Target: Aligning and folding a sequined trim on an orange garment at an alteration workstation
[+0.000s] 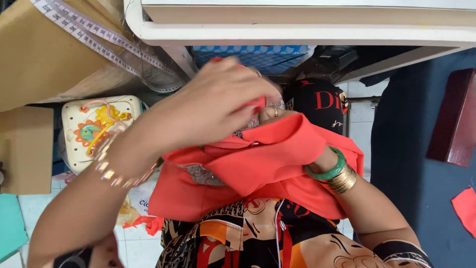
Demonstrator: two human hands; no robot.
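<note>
Both hands are buried in a bundle of orange-red fabric (258, 168) held over the lap. The left hand (218, 106) has its fingers pinched together on a fold up top; the right hand (292, 129) is mostly wrapped in cloth, so can't tell its fingers. White surface (307, 34) edge runs above, tiled floor (134, 243) below, and a measuring tape (99, 37) lies over brown paper (39, 54).

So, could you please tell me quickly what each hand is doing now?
Left hand: closed on the red cloth.
Right hand: mostly hidden in the cloth; cannot tell.

White tiled floor (134, 245); red scrap (148, 224) (crumpled); toy board (99, 130)
</note>
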